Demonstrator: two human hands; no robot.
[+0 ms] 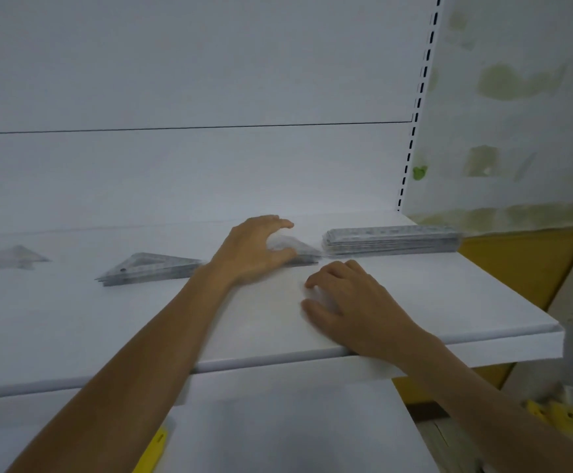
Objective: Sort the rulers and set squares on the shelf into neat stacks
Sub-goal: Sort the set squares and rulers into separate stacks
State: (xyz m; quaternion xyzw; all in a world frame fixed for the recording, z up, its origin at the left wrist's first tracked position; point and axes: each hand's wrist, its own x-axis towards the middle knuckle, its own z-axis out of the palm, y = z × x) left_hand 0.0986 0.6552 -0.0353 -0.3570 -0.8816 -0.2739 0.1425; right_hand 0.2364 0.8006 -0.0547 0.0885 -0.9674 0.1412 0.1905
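Observation:
On the white shelf [107, 322], my left hand [254, 249] curls over a small stack of clear set squares [304, 252], thumb at its front edge and fingers behind it. My right hand [350, 298] lies on the bare shelf just in front, fingers loosely bent, holding nothing. A neat stack of clear rulers [392, 238] lies to the right, near the shelf's end. Another stack of set squares [148, 268] sits to the left. More set squares [5, 259] lie blurred at the far left.
The shelf's white back panel rises behind, with a slotted upright [418, 107] at the right. A lower white shelf [278, 421] juts out below. Yellow items [558, 418] lie at the lower right and a yellow strip [153, 448] at the bottom.

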